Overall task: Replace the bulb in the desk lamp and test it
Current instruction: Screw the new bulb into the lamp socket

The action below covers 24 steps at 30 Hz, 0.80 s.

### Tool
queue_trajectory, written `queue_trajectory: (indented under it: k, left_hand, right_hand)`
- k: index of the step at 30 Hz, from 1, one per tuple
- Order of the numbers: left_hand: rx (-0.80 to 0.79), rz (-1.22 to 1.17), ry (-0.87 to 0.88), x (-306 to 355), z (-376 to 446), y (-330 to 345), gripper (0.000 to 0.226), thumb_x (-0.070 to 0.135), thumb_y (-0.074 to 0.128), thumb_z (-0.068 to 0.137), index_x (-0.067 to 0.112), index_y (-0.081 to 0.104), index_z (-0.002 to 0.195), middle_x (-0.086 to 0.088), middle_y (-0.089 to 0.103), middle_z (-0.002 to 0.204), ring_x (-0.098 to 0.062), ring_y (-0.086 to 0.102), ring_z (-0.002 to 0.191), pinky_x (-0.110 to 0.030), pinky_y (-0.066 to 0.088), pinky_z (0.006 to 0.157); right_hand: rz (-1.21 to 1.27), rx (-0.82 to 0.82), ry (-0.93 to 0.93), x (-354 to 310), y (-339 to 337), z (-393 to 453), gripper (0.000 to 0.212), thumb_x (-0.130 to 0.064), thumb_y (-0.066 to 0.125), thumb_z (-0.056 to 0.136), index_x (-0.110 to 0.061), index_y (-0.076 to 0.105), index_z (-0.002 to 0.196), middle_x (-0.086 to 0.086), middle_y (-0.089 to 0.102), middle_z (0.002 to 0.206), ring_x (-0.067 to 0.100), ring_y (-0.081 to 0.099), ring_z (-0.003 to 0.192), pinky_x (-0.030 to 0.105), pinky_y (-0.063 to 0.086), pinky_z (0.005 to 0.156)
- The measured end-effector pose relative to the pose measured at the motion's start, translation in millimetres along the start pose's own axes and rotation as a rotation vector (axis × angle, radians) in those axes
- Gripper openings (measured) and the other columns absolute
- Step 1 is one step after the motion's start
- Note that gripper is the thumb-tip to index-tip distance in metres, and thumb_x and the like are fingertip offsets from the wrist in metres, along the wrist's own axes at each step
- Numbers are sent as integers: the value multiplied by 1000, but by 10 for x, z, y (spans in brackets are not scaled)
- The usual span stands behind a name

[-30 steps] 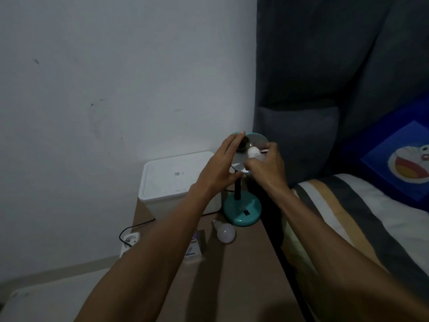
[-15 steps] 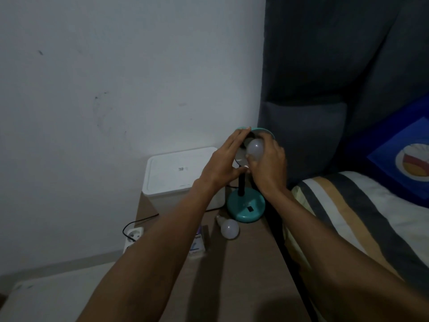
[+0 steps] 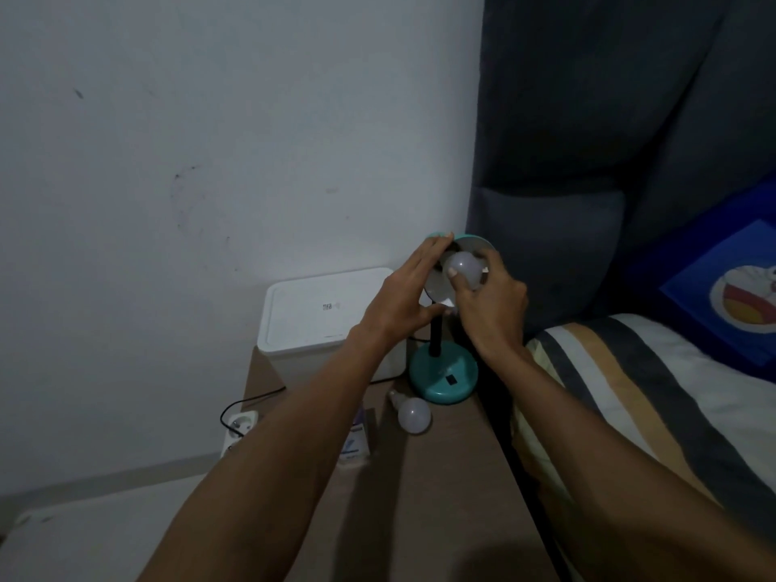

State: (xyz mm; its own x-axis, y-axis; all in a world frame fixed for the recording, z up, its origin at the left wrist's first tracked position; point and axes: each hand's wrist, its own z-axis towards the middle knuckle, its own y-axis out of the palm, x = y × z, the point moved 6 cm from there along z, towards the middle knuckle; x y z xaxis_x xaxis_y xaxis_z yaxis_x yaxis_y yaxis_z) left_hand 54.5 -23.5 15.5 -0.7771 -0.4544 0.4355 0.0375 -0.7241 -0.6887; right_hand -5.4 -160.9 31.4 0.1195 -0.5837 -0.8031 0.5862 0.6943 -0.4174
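Note:
A teal desk lamp stands on a wooden bedside table, its round base (image 3: 444, 379) near the bed edge and its shade (image 3: 476, 242) tilted up toward me. My left hand (image 3: 403, 296) grips the left rim of the shade. My right hand (image 3: 489, 298) holds a white bulb (image 3: 466, 266) inside the shade, fingers wrapped around its globe. The socket is hidden behind the bulb and hands. A second white bulb (image 3: 413, 415) lies on its side on the table (image 3: 441, 497), in front of the lamp base. The lamp is unlit.
A white box (image 3: 319, 312) stands against the wall left of the lamp. A small bulb carton (image 3: 356, 441) lies by my left forearm. A power strip (image 3: 238, 428) with a black cable sits on the floor at the left. The bed (image 3: 651, 392) borders the table's right side.
My right hand has turned the bulb so its globe faces me inside the shade. The left hand keeps its hold on the shade rim. The view shifted slightly.

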Motion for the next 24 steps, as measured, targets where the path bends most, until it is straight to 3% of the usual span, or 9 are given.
queue_trajectory:
  k: [5,10,17,21,24]
  left_hand:
    - [-16,35,9,-10,7,-27,104,19,92,81,12,30,164,-8,36,169,-23,33,157,-32,35,125]
    - [-3,26,27,-3,-21,-45,103,16,93,80,7,32,163,-10,38,167,-24,35,156,-24,30,125]
    - [6,26,35,38,-7,-53,99,16,91,82,6,34,161,-11,40,166,-24,38,154,-16,28,122]
    - [0,24,34,34,-10,-56,98,15,90,82,5,33,162,-11,39,167,-24,36,155,-17,27,123]
    - [-7,25,23,24,-7,-47,100,15,90,82,6,32,163,-11,37,168,-24,36,156,-17,27,123]
  right_hand:
    - [-75,-43,3,-17,34,-21,58,-27,73,87,-16,51,139,10,49,133,27,57,113,25,41,84]
    - [-67,-42,35,28,20,-17,46,-41,59,96,-24,49,137,14,67,118,30,66,103,28,47,79]
    - [-73,-12,-11,-71,26,-29,41,-31,63,96,-22,53,134,8,46,127,18,53,98,25,39,77]
    - [-138,-54,-26,-21,54,-29,47,-27,69,88,-16,55,132,12,52,127,30,59,107,28,41,80]
    - [-72,-10,36,-4,2,-7,43,-37,67,91,-16,56,126,13,66,115,28,65,102,28,46,80]
